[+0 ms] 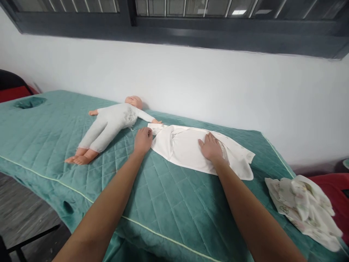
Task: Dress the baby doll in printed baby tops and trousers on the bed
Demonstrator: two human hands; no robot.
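Quilted green cover (169,203) runs beneath a spread white garment (188,145). Left of the garment lies a doll (111,120); at the garment's left end the left hand (143,140) curls, gripping or not I can't tell; on the garment the right hand (211,147) rests open; right of it, crumpled printed cloth (304,207).

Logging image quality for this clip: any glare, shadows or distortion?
Head view: bright reflections in the dark-framed barred window; head view: soft shadow beside the white-bodied doll; head view: pale, low-contrast white cloth garment, wide-angle stretching toward the edges.
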